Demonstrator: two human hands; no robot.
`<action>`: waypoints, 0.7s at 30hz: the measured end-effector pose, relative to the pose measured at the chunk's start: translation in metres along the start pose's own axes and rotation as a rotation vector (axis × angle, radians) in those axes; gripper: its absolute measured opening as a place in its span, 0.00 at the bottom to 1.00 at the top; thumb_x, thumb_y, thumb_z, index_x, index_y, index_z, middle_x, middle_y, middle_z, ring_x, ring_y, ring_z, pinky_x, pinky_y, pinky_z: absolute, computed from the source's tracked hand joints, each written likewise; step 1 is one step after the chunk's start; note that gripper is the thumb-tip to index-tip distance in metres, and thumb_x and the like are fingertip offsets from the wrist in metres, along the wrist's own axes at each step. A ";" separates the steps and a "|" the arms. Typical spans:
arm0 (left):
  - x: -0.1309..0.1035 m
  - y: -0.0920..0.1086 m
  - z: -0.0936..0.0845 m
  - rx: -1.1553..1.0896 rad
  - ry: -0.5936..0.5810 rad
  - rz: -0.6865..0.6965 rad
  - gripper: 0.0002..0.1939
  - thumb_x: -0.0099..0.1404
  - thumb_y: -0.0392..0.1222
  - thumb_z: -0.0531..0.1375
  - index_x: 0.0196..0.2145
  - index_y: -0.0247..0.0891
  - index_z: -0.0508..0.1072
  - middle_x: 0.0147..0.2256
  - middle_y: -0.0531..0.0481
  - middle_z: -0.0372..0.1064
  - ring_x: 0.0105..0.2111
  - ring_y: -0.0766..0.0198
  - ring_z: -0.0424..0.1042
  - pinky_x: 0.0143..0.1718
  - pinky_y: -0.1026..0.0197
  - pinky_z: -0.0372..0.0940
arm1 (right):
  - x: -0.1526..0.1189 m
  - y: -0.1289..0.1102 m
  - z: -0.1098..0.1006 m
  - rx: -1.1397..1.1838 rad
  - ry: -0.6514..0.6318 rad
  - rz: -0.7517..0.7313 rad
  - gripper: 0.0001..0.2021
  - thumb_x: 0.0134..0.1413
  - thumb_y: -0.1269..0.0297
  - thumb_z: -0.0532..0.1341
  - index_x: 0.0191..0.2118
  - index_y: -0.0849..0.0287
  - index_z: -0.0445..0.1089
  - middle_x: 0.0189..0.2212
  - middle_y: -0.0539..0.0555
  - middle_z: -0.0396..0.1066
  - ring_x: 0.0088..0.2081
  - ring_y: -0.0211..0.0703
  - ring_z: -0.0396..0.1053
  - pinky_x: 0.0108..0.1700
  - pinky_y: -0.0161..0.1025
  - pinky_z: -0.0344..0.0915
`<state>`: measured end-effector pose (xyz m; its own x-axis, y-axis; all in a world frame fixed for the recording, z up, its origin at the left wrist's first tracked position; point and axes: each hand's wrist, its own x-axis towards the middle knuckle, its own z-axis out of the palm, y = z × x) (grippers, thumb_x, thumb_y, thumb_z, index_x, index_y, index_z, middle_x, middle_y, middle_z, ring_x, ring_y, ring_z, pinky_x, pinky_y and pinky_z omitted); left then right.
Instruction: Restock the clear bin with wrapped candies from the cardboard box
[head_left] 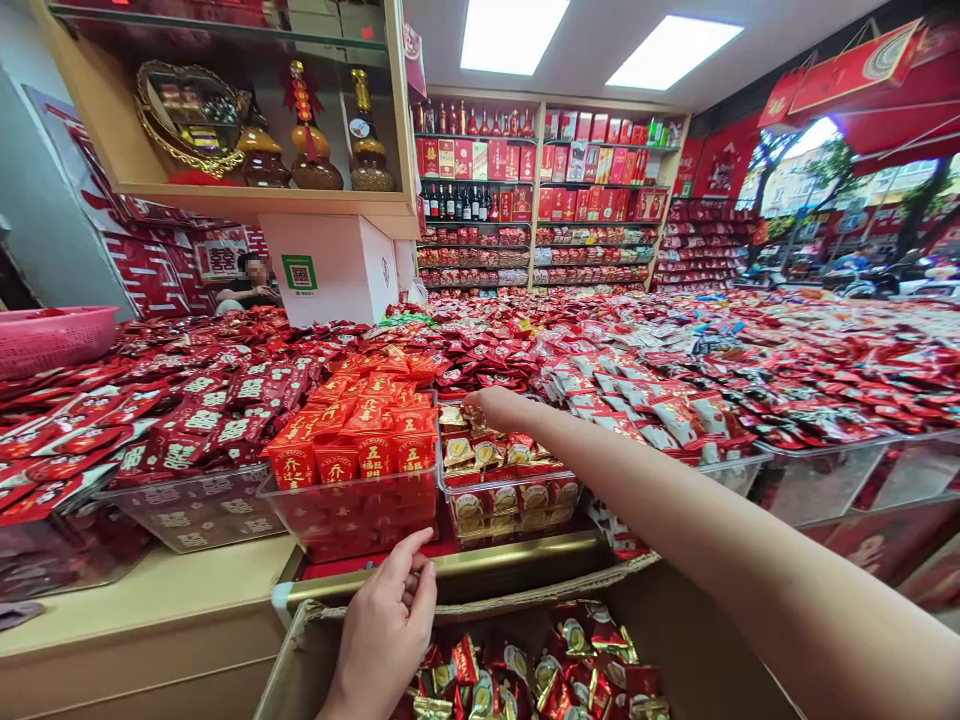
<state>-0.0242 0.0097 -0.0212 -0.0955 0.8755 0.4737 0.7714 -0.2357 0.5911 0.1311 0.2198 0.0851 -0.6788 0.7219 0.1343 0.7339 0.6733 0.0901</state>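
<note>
My right hand (pixel 504 408) reaches forward over a clear plastic bin of small gold-and-red wrapped candies (pixel 517 452). Its fingers are bent down and pressed together on a gold-wrapped candy at the back left of that bin; the fingertips are partly hidden. Lower down, my left hand (pixel 390 622) hovers over the near left edge of an open cardboard box (pixel 304 640). Its fingers are loosely curled, the thumb stands apart, and nothing shows in them. Loose red-and-gold wrapped candies (pixel 517 680) lie inside the box, the same kind as in the bin.
A bin of upright red packets (pixel 367 450) adjoins on the left, and white-and-red packets (pixel 660 400) lie to the right. A gold-coloured rail (pixel 517 560) runs between bins and box. The white pillar (pixel 322 265) and overhanging glass cabinet (pixel 247 195) stand behind. A person (pixel 255 280) sits back left.
</note>
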 end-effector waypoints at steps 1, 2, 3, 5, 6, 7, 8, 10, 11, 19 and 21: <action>0.000 0.000 0.000 0.003 0.005 0.002 0.14 0.60 0.42 0.52 0.44 0.41 0.64 0.28 0.52 0.68 0.23 0.65 0.69 0.25 0.64 0.66 | 0.000 -0.001 -0.001 0.003 0.005 0.006 0.24 0.43 0.77 0.53 0.50 0.58 0.61 0.40 0.58 0.70 0.42 0.44 0.66 0.37 0.32 0.59; 0.000 0.000 0.000 0.005 0.008 0.006 0.14 0.60 0.42 0.52 0.44 0.41 0.63 0.28 0.52 0.68 0.23 0.65 0.69 0.25 0.64 0.66 | -0.001 -0.001 -0.002 0.006 0.009 0.011 0.25 0.43 0.77 0.53 0.51 0.59 0.61 0.41 0.58 0.69 0.42 0.44 0.66 0.37 0.32 0.59; 0.001 0.000 0.000 0.007 0.008 0.011 0.14 0.60 0.42 0.51 0.44 0.42 0.63 0.27 0.52 0.68 0.23 0.65 0.69 0.24 0.64 0.66 | -0.001 -0.002 -0.003 0.010 0.013 0.013 0.25 0.43 0.77 0.53 0.51 0.58 0.60 0.41 0.58 0.69 0.42 0.43 0.66 0.38 0.32 0.59; 0.001 -0.001 0.000 0.007 0.008 0.015 0.14 0.60 0.42 0.51 0.44 0.42 0.63 0.27 0.52 0.68 0.22 0.66 0.68 0.24 0.64 0.66 | -0.002 -0.004 -0.005 0.017 0.016 0.006 0.24 0.44 0.77 0.52 0.50 0.57 0.62 0.42 0.56 0.69 0.42 0.42 0.66 0.39 0.32 0.59; 0.001 -0.001 0.000 0.007 0.007 0.016 0.14 0.60 0.42 0.51 0.44 0.42 0.63 0.27 0.52 0.68 0.22 0.66 0.68 0.24 0.65 0.67 | -0.003 -0.005 -0.006 0.021 0.015 -0.003 0.22 0.45 0.76 0.52 0.49 0.57 0.64 0.42 0.56 0.69 0.42 0.42 0.66 0.40 0.32 0.59; 0.001 -0.001 0.000 0.009 0.006 0.017 0.14 0.60 0.42 0.51 0.44 0.42 0.63 0.28 0.52 0.68 0.22 0.66 0.68 0.24 0.64 0.67 | -0.003 -0.005 -0.007 0.023 0.013 -0.011 0.21 0.45 0.76 0.52 0.47 0.57 0.66 0.41 0.55 0.70 0.42 0.42 0.66 0.40 0.31 0.59; 0.000 -0.001 0.000 0.011 0.007 0.017 0.14 0.60 0.42 0.51 0.44 0.42 0.63 0.28 0.52 0.69 0.22 0.65 0.68 0.24 0.64 0.67 | -0.004 -0.005 -0.007 0.026 0.010 -0.018 0.19 0.46 0.75 0.52 0.45 0.56 0.67 0.40 0.54 0.70 0.41 0.41 0.66 0.41 0.31 0.58; 0.000 0.000 0.000 0.017 0.007 0.020 0.14 0.60 0.42 0.51 0.44 0.42 0.63 0.28 0.51 0.69 0.22 0.65 0.69 0.25 0.64 0.67 | -0.004 -0.005 -0.006 0.027 0.007 -0.022 0.17 0.46 0.74 0.52 0.43 0.56 0.69 0.39 0.53 0.71 0.40 0.41 0.67 0.40 0.30 0.59; 0.000 0.000 0.000 0.020 0.006 0.023 0.14 0.60 0.42 0.51 0.44 0.42 0.63 0.28 0.51 0.69 0.22 0.65 0.69 0.25 0.64 0.67 | -0.004 -0.004 -0.006 0.027 0.011 -0.019 0.17 0.47 0.73 0.52 0.43 0.56 0.69 0.38 0.53 0.71 0.40 0.41 0.67 0.39 0.30 0.59; 0.001 0.001 -0.001 0.021 -0.003 -0.003 0.14 0.59 0.43 0.51 0.43 0.41 0.65 0.28 0.51 0.70 0.23 0.65 0.70 0.25 0.65 0.66 | -0.012 -0.007 -0.016 -0.023 0.066 0.030 0.17 0.50 0.71 0.50 0.47 0.61 0.64 0.41 0.58 0.69 0.42 0.43 0.66 0.40 0.33 0.59; 0.001 0.001 -0.001 0.018 -0.005 -0.004 0.14 0.59 0.43 0.52 0.43 0.40 0.65 0.28 0.52 0.70 0.23 0.65 0.70 0.25 0.65 0.66 | -0.021 -0.009 -0.024 -0.050 0.064 0.039 0.16 0.50 0.72 0.50 0.46 0.61 0.65 0.41 0.59 0.68 0.43 0.44 0.65 0.40 0.34 0.59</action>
<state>-0.0238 0.0098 -0.0191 -0.0961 0.8785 0.4681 0.7820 -0.2244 0.5816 0.1392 0.1952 0.1051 -0.6477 0.7347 0.2016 0.7613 0.6348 0.1322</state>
